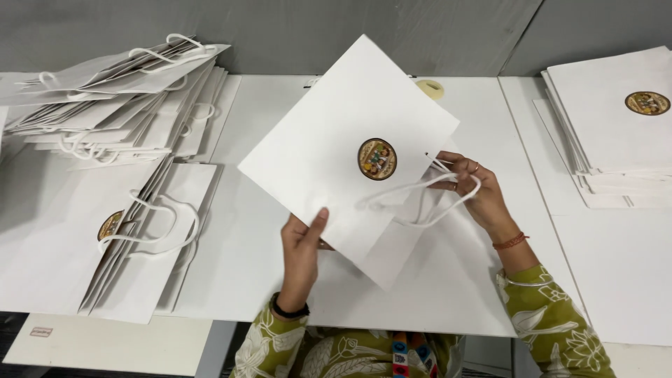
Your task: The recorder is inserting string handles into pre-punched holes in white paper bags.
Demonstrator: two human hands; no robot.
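I hold a flat white paper bag [329, 140] tilted above the white table [252, 231]. A round brown and gold sticker [377, 159] sits near its middle. My left hand [302, 253] pinches the bag's near edge, thumb on top. My right hand [470, 187] grips the bag's right edge by its white cord handles [420, 199], which loop down toward me. I wear a black wristband on the left wrist and an orange bangle on the right.
Stacks of flat white handled bags lie at far left [119, 98], and near left is another pile [119, 238] with a round sticker showing. A neat stack of stickered bags [616, 126] sits at right. A tape roll [430, 87] rests by the grey wall.
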